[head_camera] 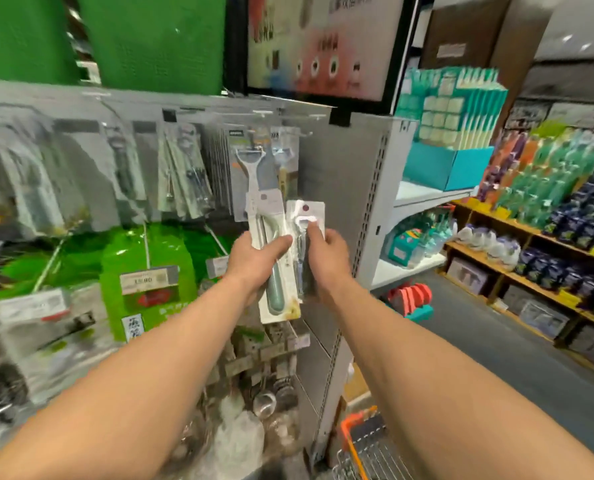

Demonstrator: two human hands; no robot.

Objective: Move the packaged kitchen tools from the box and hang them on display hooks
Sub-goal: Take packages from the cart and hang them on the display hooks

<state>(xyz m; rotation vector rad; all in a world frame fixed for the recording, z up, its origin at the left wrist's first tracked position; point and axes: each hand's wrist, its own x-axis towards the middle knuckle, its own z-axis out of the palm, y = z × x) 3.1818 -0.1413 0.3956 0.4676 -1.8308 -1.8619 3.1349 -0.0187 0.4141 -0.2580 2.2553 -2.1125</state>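
Left hand (254,259) is gripping white-carded green-handled tool pack (277,296); right hand (328,258) is pinching white-topped blister pack (305,211), apparently clear.

Green-handled packaged tool (277,296) upright, just beside slimmer pack (305,212).

- Bright, even indoor light; white ceiling lamps (584,46) smear into streaks at upper right.
- Heavy motion blur over the hanging clear-plastic packets (81,168) at left; print unreadable.
- Glare glints on the glossy green bags (143,251).
- Wide-angle distortion bends the grey perforated shelf upright (368,216) and stretches frame edges.
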